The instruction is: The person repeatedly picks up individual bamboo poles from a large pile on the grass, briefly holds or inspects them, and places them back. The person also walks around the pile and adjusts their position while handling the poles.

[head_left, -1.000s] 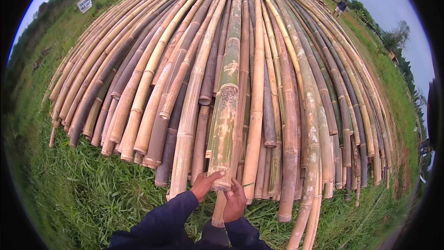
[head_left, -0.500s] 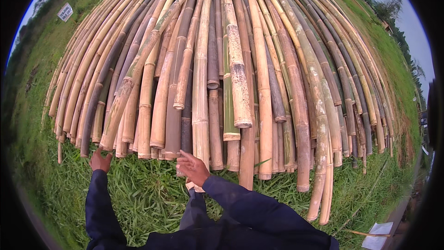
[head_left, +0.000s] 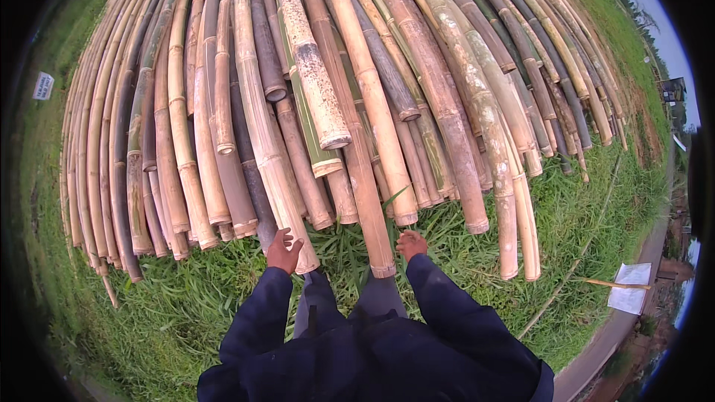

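A wide pile of long bamboo poles fans out before me, cut ends toward me. My left hand [head_left: 284,251] is beside the end of a pale bamboo pole [head_left: 287,212], its fingers parted and slightly bent; whether it touches the pole I cannot tell. Just below the cut end of another tan bamboo pole [head_left: 380,130] is my right hand [head_left: 410,244], fingers loosely bent and apart, nothing seen in it. Between the hands a long brown pole [head_left: 366,208] juts out toward my legs. A speckled pole [head_left: 313,67] lies on top of the pile.
Tall green grass [head_left: 223,283] surrounds my legs and the near pole ends. A white sign [head_left: 44,86] stands far left. On the right, a white sheet [head_left: 630,288] lies with a thin stick across it, beside a paved path [head_left: 596,357].
The view has swung right, so the pile appears farther left. My left hand has moved from the pile's left part to its middle, and my right hand has shifted right along the pole ends.
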A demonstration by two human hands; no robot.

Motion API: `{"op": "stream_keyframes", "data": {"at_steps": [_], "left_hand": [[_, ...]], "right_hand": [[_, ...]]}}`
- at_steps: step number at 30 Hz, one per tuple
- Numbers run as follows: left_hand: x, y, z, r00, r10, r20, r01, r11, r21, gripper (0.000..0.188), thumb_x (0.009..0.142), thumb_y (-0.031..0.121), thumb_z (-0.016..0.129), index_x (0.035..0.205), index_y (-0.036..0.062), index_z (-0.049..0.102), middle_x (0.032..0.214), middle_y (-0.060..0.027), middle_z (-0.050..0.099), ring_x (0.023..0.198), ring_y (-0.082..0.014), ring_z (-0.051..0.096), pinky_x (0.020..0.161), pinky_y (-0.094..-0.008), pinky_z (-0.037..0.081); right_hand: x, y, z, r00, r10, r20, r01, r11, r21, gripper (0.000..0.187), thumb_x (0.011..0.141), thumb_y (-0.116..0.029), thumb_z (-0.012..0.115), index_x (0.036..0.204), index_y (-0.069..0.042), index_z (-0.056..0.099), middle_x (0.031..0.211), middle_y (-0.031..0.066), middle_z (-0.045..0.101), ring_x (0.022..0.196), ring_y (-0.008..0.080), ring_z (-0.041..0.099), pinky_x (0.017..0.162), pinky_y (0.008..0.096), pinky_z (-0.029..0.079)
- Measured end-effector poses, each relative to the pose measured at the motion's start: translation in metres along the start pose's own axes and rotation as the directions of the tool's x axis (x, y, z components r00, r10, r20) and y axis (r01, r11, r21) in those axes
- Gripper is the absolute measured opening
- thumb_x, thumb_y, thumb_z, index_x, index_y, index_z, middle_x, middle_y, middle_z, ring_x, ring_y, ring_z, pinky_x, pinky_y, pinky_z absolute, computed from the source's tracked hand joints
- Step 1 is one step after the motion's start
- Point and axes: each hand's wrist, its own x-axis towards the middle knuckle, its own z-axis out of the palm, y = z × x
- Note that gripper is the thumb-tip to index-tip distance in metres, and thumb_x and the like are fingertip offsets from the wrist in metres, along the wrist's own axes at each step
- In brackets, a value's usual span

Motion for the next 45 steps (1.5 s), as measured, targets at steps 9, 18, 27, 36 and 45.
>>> {"op": "stream_keyframes", "data": {"at_steps": [9,18,27,36,45], "left_hand": [[-0.052,0.002,0.151,0.854,-0.165,0.494,-0.078,0.898,0.434,0.061,0.078,0.036,0.073,0.123,-0.0003,0.055,0.101,-0.0198,0.069,0.093,-0.0299,0.067,0.083,-0.037,0.052],[-0.04,-0.02,0.204,0.808,-0.405,0.428,0.401,0.91,0.103,0.05,0.08,0.027,0.074,0.114,-0.0067,0.059,0.093,-0.0148,0.068,0.078,-0.0203,0.067,0.062,-0.031,0.051],[-0.028,-0.033,0.273,0.812,-0.543,0.215,0.503,0.837,0.214,0.102,0.066,0.06,0.076,0.125,-0.0178,0.047,0.113,-0.0287,0.061,0.105,-0.0313,0.063,0.089,-0.0366,0.049],[-0.025,-0.031,0.31,0.806,-0.401,0.436,0.514,0.839,-0.179,0.096,0.069,0.062,0.074,0.127,-0.0109,0.05,0.115,-0.0218,0.064,0.103,-0.0292,0.064,0.09,-0.0363,0.05],[-0.069,0.027,0.274,0.829,-0.473,0.298,0.516,0.853,-0.084,0.097,0.062,0.058,0.081,0.125,-0.0091,0.051,0.117,-0.0229,0.062,0.102,-0.0312,0.065,0.086,-0.0355,0.052]], "right_hand": [[0.035,0.078,-0.029,0.964,0.26,0.05,-0.194,0.821,-0.538,0.048,0.088,-0.045,0.061,0.114,-0.006,0.065,0.111,0.0195,0.065,0.104,0.0334,0.06,0.091,0.0405,0.045],[0.076,0.147,-0.047,0.948,0.167,0.271,-0.029,0.893,-0.45,0.05,0.088,-0.051,0.057,0.116,-0.01,0.065,0.105,0.0141,0.066,0.093,0.0268,0.062,0.081,0.0402,0.048],[0.099,0.167,-0.013,0.938,0.333,0.093,-0.32,0.938,-0.132,0.079,0.083,-0.072,0.047,0.119,-0.004,0.063,0.108,0.0152,0.064,0.095,0.0262,0.061,0.083,0.038,0.046],[0.045,0.072,0.006,0.708,0.597,0.378,-0.579,0.797,-0.173,0.09,0.088,-0.074,0.031,0.136,0.0,0.048,0.132,0.0196,0.054,0.115,0.0311,0.056,0.101,0.0369,0.04],[-0.008,0.004,-0.009,0.764,0.435,0.476,-0.554,0.82,0.141,0.076,0.091,-0.064,0.043,0.138,-0.003,0.043,0.125,0.0184,0.057,0.105,0.03,0.061,0.089,0.0397,0.051]]}}
